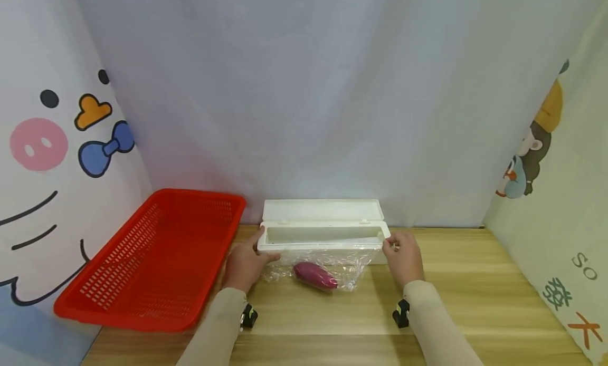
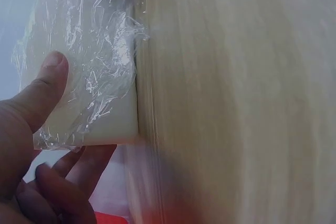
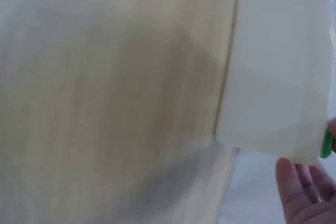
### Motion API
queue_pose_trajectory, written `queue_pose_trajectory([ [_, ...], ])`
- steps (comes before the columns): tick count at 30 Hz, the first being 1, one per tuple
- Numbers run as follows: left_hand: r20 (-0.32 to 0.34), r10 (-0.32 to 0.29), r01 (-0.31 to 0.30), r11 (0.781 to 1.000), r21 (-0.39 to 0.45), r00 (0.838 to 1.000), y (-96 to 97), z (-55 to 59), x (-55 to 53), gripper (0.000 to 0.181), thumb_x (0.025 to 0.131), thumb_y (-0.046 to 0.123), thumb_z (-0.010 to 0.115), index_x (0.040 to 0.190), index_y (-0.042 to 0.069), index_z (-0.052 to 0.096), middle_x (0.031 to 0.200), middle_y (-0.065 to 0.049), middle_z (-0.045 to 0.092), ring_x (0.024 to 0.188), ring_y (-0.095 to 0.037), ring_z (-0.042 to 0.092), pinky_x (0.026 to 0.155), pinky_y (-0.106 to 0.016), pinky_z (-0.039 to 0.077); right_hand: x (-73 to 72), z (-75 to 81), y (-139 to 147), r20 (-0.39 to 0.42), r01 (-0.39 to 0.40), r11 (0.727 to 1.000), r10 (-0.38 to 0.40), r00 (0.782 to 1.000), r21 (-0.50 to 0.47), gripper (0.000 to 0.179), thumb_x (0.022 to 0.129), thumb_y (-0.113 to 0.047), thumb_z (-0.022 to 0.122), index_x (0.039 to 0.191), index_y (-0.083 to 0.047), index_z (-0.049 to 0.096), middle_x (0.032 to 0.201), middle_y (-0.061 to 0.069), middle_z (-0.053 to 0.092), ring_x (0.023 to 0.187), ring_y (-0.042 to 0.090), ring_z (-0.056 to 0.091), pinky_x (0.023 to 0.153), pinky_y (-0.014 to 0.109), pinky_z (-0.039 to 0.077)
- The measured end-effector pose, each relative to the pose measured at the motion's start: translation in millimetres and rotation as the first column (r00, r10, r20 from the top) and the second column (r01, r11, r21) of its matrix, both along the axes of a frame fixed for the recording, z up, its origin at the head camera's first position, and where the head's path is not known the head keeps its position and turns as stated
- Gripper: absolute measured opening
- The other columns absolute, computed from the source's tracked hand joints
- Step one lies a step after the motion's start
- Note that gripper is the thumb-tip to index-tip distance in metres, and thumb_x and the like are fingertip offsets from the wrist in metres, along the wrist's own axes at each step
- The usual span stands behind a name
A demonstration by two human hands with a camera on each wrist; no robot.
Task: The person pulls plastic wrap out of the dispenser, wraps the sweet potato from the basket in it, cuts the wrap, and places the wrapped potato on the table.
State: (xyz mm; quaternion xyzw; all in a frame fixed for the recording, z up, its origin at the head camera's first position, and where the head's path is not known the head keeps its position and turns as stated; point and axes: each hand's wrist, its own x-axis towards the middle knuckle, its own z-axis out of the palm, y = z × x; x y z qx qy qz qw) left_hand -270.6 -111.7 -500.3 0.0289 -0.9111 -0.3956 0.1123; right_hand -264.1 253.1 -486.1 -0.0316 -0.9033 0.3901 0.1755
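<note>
A long white cling film box [image 1: 324, 246] stands at the back of the table, its lid [image 1: 323, 210] raised. Clear cling film [image 1: 351, 271] hangs down the front. On or against the film's lower part lies a glossy magenta, spindle-shaped thing [image 1: 315, 276], perhaps a purple sweet potato. My left hand [image 1: 245, 264] grips the box's left end, thumb [image 2: 55, 66] pressing film against the front and fingers around the end. At the right end, my right hand [image 1: 404, 257] pinches the corner, its thumb by a small green piece [image 3: 326, 144], likely the cutter slider. The box's interior is only partly visible.
A red plastic basket [image 1: 209, 297] with perforated sides stands left of the box, close to my left forearm. Behind the box hangs a pale curtain [image 1: 323, 102]. Printed cloths flank the wooden table [image 1: 332, 329] on both sides.
</note>
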Motion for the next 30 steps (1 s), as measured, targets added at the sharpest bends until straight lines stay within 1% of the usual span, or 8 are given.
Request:
queue_pose_trajectory([
  [4,-0.011,-0.026,0.026,1.0,0.017,1.0,-5.9,0.1,2.4,0.088,0.07,0.043,0.082,0.145,0.031,0.038,0.112,-0.011,0.062,0.087,-0.024,0.052,0.076,-0.036,0.044,2.8,8.1,-6.1,-0.102,-0.004,0.999,0.008,0.995,0.041,0.018,0.094,-0.018,0.055,0.102,-0.002,0.059,0.114,0.016,0.05,0.107,0.035,0.048,0.089,0.049,0.041],
  [7,0.014,-0.06,0.059,0.996,0.068,0.998,-6.0,-2.2,6.4,0.097,0.074,0.041,0.08,0.151,0.03,0.022,0.122,-0.013,0.058,0.097,-0.024,0.056,0.084,-0.039,0.046,14.5,9.8,-16.9,-0.211,0.004,0.993,0.02,0.977,0.114,0.016,0.092,-0.014,0.057,0.102,-0.002,0.059,0.105,0.013,0.055,0.098,0.031,0.051,0.085,0.046,0.044],
  [12,0.038,-0.01,0.001,0.972,0.233,0.999,-3.7,-0.2,17.8,0.116,0.072,0.038,0.082,0.153,0.017,0.002,0.126,-0.02,0.055,0.109,-0.032,0.057,0.092,-0.046,0.045,34.8,0.6,-43.8,-0.202,-0.199,0.917,0.28,0.939,0.347,0.008,0.086,-0.009,0.06,0.092,-0.01,0.064,0.094,0.001,0.06,0.09,0.019,0.056,0.079,0.038,0.049],
  [16,0.058,0.031,-0.046,0.956,0.289,0.998,-5.1,0.9,27.7,0.088,0.073,0.037,0.081,0.14,0.005,0.033,0.109,-0.016,0.061,0.096,-0.029,0.059,0.083,-0.041,0.047,42.3,-9.1,-63.6,-0.161,-0.279,0.839,0.391,0.906,0.468,0.015,0.083,-0.008,0.063,0.096,-0.013,0.067,0.097,-0.003,0.06,0.093,0.017,0.056,0.08,0.033,0.05],
  [21,0.073,-0.001,-0.023,0.945,0.326,0.997,-11.6,-10.9,34.3,0.038,0.082,0.03,0.074,0.106,0.002,0.064,0.091,-0.008,0.067,0.081,-0.017,0.058,0.069,-0.028,0.045,49.3,-13.2,-80.3,-0.12,-0.295,0.816,0.401,0.908,0.497,0.027,0.079,-0.01,0.068,0.106,-0.01,0.067,0.102,0.003,0.062,0.097,0.023,0.058,0.087,0.038,0.048],
  [23,0.079,-0.038,0.003,0.913,0.409,0.996,-12.7,-16.5,35.7,0.029,0.085,0.027,0.072,0.1,0.003,0.067,0.09,-0.006,0.069,0.079,-0.013,0.058,0.067,-0.026,0.044,52.9,-13.8,-84.1,-0.066,-0.309,0.806,0.393,0.917,0.505,0.031,0.079,-0.012,0.068,0.109,-0.009,0.066,0.107,0.006,0.063,0.1,0.026,0.058,0.091,0.042,0.046],
  [28,0.083,-0.148,0.066,0.784,0.617,0.985,-6.6,-23.8,40.0,0.019,0.089,0.021,0.067,0.096,0.003,0.064,0.087,-0.005,0.069,0.076,-0.013,0.059,0.065,-0.026,0.046,61.2,-14.2,-90.8,0.07,-0.317,0.792,0.331,0.941,0.522,0.045,0.079,-0.018,0.069,0.122,-0.004,0.059,0.12,0.013,0.059,0.113,0.031,0.054,0.1,0.045,0.04],
  [30,0.078,-0.151,0.068,0.768,0.637,0.985,-1.5,-23.9,43.4,0.018,0.089,0.02,0.066,0.093,0.003,0.063,0.082,-0.003,0.066,0.073,-0.013,0.057,0.063,-0.026,0.046,64.2,-11.5,-95.5,0.104,-0.33,0.793,0.324,0.94,0.512,0.054,0.08,-0.02,0.069,0.128,-0.002,0.054,0.125,0.016,0.056,0.117,0.033,0.051,0.102,0.047,0.038],
])
